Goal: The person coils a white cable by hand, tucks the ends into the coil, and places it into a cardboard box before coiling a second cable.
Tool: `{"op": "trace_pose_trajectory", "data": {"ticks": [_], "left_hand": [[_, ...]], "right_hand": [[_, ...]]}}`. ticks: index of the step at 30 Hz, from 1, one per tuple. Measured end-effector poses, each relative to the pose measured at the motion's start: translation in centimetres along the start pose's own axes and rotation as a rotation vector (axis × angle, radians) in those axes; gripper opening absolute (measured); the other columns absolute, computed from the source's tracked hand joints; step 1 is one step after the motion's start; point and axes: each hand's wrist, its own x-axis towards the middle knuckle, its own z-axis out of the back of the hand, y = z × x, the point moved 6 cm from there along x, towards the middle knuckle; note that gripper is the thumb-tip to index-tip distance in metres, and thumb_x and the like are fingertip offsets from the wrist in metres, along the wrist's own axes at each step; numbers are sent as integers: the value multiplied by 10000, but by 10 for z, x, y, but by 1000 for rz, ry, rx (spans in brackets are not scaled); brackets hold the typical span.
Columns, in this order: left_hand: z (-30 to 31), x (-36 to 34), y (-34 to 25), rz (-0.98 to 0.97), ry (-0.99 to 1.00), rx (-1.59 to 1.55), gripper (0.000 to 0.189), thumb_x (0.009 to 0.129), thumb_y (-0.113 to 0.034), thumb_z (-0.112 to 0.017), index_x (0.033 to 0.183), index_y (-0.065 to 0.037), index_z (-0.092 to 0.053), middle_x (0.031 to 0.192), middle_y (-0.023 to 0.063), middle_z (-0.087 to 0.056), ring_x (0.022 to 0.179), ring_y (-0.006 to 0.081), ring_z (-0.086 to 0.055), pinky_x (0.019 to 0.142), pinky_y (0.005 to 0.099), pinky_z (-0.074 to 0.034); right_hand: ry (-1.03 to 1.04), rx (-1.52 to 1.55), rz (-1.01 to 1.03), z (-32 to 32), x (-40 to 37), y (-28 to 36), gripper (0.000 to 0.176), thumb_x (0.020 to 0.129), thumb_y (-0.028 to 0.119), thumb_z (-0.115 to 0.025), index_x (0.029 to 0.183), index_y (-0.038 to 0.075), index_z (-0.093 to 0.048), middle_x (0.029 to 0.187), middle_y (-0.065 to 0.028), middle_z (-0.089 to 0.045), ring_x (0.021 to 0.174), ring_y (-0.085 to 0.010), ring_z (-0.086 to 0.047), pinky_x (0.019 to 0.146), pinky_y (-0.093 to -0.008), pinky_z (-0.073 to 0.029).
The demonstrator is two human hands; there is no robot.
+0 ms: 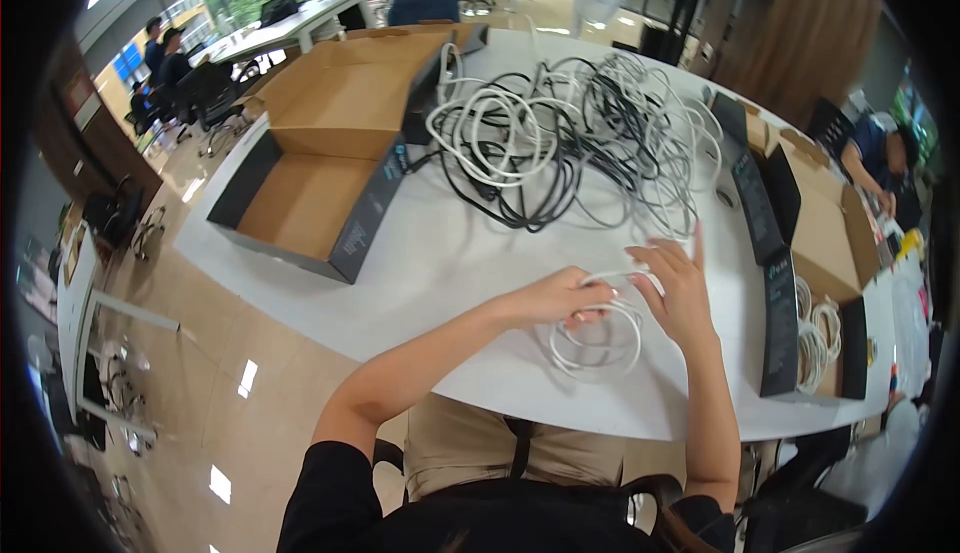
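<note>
A partly wound coil of white cable (597, 365) hangs at the table's near edge. My left hand (562, 299) is closed around the top of its loops. A strand of the same cable runs across to my right hand (677, 288), where it passes between the thumb and the curled fingers, while one finger points upward. Beyond my hands lies a tangled heap of white, grey and black cables (540, 143), close to my right fingertips. Part of the strand inside each hand is hidden by the fingers.
At the left stands an open black cardboard box (300, 198) with its lid raised. Another open box (778, 338) at the right holds several white cable coils (815, 343). A person (875, 158) sits at the far right. Desks and office chairs (210, 98) stand behind.
</note>
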Motion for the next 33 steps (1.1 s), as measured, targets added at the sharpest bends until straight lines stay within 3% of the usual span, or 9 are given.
{"op": "trace_pose_trajectory", "data": {"ticks": [2, 5, 8, 15, 18, 19, 22, 25, 33], "left_hand": [[8, 1, -1, -39, -38, -28, 323, 922, -305, -479, 800, -17, -561, 544, -62, -374, 459, 30, -305, 428, 197, -239], [11, 2, -9, -130, -138, -80, 303, 928, -273, -463, 815, -12, -566, 535, -60, -374, 452, 24, -302, 425, 194, -224], [15, 1, -13, -205, -173, -97, 294, 932, -264, -465, 826, -8, -564, 547, -53, -381, 457, 23, -306, 423, 191, -239], [22, 2, -17, -331, -247, -218, 294, 943, -243, -415, 769, -23, -504, 530, -57, -298, 456, 39, -257, 445, 195, -211], [28, 3, -15, -370, -307, -286, 295, 945, -255, -409, 780, -27, -498, 539, -56, -298, 471, 41, -265, 460, 194, -213], [28, 2, -16, -375, -318, -306, 290, 945, -255, -411, 784, -29, -496, 541, -56, -296, 474, 43, -264, 463, 197, -214], [29, 1, -16, -387, -342, -339, 280, 945, -258, -416, 794, -35, -492, 547, -55, -288, 483, 48, -266, 474, 203, -217], [32, 2, -14, -401, -358, -315, 277, 946, -265, -420, 800, -40, -492, 553, -53, -283, 498, 51, -277, 482, 208, -221], [31, 4, -12, -407, -332, -392, 233, 944, -237, -420, 859, -35, -498, 606, -29, -371, 520, 62, -316, 503, 214, -274]], "right_hand": [[150, 205, -87, -19, -10, -19, 187, 778, 187, -649, 911, 59, -624, 771, -78, -606, 731, -249, -581, 808, -398, -425], [49, 341, -215, -21, -10, -33, 165, 791, 162, -648, 797, 0, -617, 597, -90, -512, 499, -213, -463, 552, -336, -403], [9, 504, -293, -15, -8, -30, 191, 808, 153, -641, 774, -30, -600, 586, -101, -478, 492, -171, -408, 465, -318, -314], [72, 1195, -518, -21, -13, -41, 144, 821, 168, -626, 823, 24, -634, 723, 12, -612, 577, -82, -468, 519, -223, -337], [94, 767, -241, -15, -9, -30, 205, 806, 231, -639, 878, 39, -637, 785, -3, -637, 677, -90, -532, 628, -245, -390], [182, 813, -286, -19, -10, -28, 314, 772, 274, -671, 971, 36, -622, 865, -36, -639, 821, -119, -546, 768, -289, -401], [85, 1254, -359, -28, -11, -29, 467, 729, 287, -702, 1102, 35, -575, 964, -67, -620, 918, -155, -531, 846, -317, -389], [-76, 1120, -207, -17, -7, -23, 499, 738, 221, -686, 1181, 49, -532, 1011, -79, -598, 987, -173, -500, 899, -332, -360], [-54, 604, -222, -13, -7, -12, 395, 795, -9, -565, 1185, 45, -535, 865, -84, -542, 693, -173, -507, 642, -268, -420]]}}
